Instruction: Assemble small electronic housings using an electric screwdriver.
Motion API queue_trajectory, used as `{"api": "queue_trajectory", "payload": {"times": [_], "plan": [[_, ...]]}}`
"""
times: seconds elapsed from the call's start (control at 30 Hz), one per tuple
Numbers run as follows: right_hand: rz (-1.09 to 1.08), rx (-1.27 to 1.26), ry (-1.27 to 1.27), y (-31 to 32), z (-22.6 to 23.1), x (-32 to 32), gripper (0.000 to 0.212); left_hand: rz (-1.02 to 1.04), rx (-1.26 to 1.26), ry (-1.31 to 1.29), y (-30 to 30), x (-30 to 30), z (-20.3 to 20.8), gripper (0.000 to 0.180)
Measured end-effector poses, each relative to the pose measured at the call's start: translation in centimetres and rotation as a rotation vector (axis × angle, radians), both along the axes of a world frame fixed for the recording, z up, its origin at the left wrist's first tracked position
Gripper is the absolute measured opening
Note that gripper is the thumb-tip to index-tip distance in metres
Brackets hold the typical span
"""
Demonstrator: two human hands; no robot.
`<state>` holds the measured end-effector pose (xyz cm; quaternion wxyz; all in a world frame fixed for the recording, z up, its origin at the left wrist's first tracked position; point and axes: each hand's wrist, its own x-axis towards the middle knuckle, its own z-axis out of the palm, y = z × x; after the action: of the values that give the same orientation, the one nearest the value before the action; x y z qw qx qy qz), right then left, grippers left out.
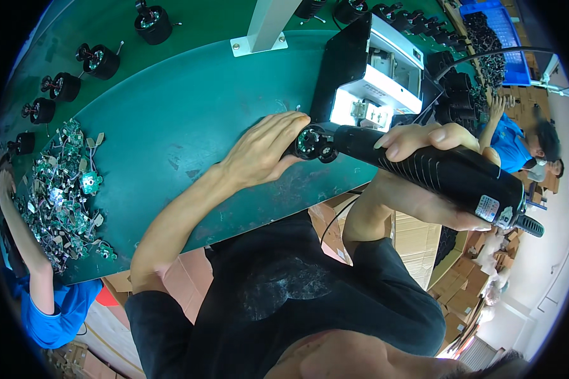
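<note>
My left hand point(256, 151) is closed round a small round black housing point(309, 143), steadying it on the green bench. The housing's opening faces up, and part of a green circuit board shows inside, with a smaller round black part beside it. In my right hand point(406, 197) is a black electric screwdriver point(464, 177), lying nearly level with fingers wrapped round its ribbed body. Its front end points left at the housing. Whether the bit touches the housing, I cannot tell. Just beyond stands a black and white screw feeder point(385, 85) with a brightly lit front.
A heap of green circuit boards with wires point(60, 196) lies at the left. Several black housings point(101, 62) line the far side. A metal post point(269, 25) rises from the bench. Blue bin point(515, 54) at far right. Co-workers in blue point(50, 316) sit left and right.
</note>
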<state>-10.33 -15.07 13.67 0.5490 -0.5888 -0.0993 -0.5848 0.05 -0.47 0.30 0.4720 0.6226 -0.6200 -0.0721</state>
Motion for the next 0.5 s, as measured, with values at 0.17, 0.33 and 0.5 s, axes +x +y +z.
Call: {"api": "queue_trajectory", "payload": {"times": [0.17, 0.33, 0.5], "plan": [[-0.009, 0.038, 0.004, 0.2, 0.2, -0.2, 0.085, -0.009, -0.006, -0.046, 0.1, 0.1, 0.0, 0.071], [0.108, 0.033, -0.021, -0.2, -0.5, 0.5, 0.084, 0.009, -0.005, -0.064, 0.0, -0.2, 0.0, 0.070], [0.170, -0.051, -0.013, -0.1, -1.1, 1.3, 0.083, 0.041, -0.008, -0.029, 0.0, -0.2, 0.1, 0.069]]}}
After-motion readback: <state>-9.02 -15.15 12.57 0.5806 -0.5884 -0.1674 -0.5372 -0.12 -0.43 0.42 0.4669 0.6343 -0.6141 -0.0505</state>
